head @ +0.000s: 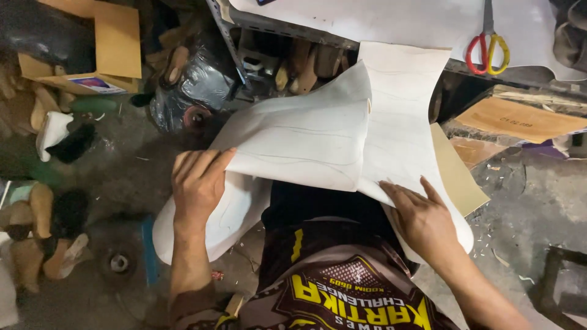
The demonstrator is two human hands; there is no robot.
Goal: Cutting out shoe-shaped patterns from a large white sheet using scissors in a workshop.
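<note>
A large white sheet (306,140) with faint drawn outlines lies folded over my lap, draping from the workbench down to both sides. My left hand (197,183) grips the folded edge of the sheet at its left side, fingers curled over the top layer. My right hand (422,214) presses flat on the right part of the sheet, fingers spread. A tan board (455,177) shows under the sheet's right edge.
Red-and-yellow-handled scissors (488,49) lie on the white workbench top (397,18) above. A cardboard box (104,49) stands at the upper left, a black plastic bag (195,85) beside it. Shoe lasts and scraps (36,226) crowd the floor on the left. A dark stool frame (559,281) stands at the right.
</note>
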